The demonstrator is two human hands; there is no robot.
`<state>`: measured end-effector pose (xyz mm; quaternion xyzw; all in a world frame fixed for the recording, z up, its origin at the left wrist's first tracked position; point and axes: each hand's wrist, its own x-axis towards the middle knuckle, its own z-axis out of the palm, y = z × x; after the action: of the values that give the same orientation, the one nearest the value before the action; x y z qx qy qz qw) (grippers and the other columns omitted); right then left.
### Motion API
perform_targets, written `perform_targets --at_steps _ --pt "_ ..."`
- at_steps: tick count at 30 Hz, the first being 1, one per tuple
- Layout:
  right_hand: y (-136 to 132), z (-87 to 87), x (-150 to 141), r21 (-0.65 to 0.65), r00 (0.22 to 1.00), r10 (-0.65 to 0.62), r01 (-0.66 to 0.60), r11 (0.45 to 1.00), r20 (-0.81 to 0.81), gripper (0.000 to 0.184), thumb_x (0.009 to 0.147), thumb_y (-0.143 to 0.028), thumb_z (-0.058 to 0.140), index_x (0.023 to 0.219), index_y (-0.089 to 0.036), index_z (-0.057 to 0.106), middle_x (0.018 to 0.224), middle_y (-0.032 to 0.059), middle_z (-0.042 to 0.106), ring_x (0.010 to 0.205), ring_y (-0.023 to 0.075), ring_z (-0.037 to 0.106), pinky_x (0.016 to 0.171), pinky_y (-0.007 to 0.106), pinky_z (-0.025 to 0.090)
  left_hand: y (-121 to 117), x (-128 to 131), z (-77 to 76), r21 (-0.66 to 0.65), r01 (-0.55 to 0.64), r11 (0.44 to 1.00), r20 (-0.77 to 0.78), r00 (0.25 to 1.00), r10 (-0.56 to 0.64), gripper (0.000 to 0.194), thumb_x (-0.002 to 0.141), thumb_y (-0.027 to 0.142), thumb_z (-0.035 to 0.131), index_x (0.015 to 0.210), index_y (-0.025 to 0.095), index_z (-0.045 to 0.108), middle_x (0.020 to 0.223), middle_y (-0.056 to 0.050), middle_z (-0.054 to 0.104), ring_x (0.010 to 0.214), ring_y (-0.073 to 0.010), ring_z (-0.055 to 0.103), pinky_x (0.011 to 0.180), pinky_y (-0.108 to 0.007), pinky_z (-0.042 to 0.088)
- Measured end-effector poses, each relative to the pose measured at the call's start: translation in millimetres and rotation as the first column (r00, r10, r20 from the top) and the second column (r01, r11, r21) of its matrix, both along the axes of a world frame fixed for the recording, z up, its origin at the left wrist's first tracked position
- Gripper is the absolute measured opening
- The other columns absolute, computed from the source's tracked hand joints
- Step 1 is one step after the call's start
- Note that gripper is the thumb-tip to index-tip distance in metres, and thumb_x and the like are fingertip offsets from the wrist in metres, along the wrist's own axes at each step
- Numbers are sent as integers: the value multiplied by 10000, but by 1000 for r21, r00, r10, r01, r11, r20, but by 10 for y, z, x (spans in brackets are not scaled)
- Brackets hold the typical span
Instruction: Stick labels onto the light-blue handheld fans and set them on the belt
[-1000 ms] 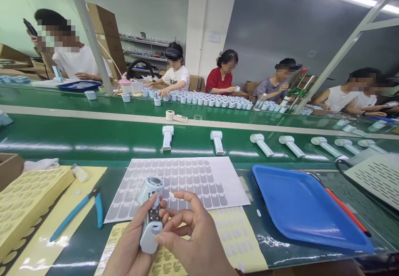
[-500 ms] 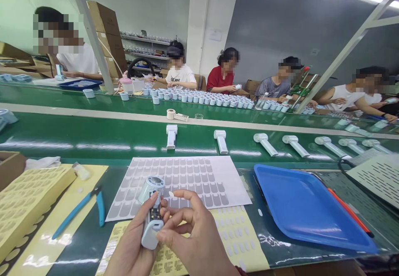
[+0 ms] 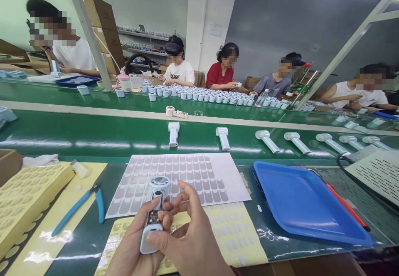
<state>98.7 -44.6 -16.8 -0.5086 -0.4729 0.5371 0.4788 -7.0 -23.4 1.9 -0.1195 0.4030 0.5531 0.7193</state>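
Observation:
A light-blue handheld fan (image 3: 158, 190) is gripped by its handle in my left hand (image 3: 132, 242), its round head pointing away from me. The dark circuit board shows along the front of the handle. My right hand (image 3: 193, 234) is at the handle's lower end, thumb against the pale base and the curled fingers at its side. Its index finger is raised near the fan head; I cannot tell whether a small sticker is on the tip. Beneath the fan lie a white sheet of grey stickers (image 3: 196, 168) and a yellow sheet of small oval stickers (image 3: 254, 247).
A blue tray (image 3: 307, 201) lies to the right, a white oval sticker (image 3: 259, 208) beside it. Blue-handled cutters (image 3: 75, 213) and a yellow sticker stack (image 3: 28, 193) are at left. Several fans (image 3: 223, 139) lie on the green conveyor belt (image 3: 93, 132). Co-workers sit opposite.
The fan has turned slightly, its head shifting right and more upright. My right thumb has moved onto the base; the white sticker seen earlier at the index fingertip is no longer clear.

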Motion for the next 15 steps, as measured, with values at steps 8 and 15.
perform_targets --at_steps 8,15 --pt "148 -447 309 115 998 53 -57 992 38 221 855 -441 682 981 -261 660 1068 52 596 926 214 620 627 279 503 -72 -251 -307 67 137 988 -421 902 -96 205 813 37 648 1004 91 701 909 -123 737 762 -232 748 709 -327 659" --pt "169 -652 321 153 948 -9 -42 987 319 110 818 -183 620 725 -229 585 968 38 586 949 242 635 859 384 476 -153 -361 -636 153 350 924 -570 795 -207 460 593 189 874 1037 168 756 1099 -109 769 1186 -317 649 976 -306 551"
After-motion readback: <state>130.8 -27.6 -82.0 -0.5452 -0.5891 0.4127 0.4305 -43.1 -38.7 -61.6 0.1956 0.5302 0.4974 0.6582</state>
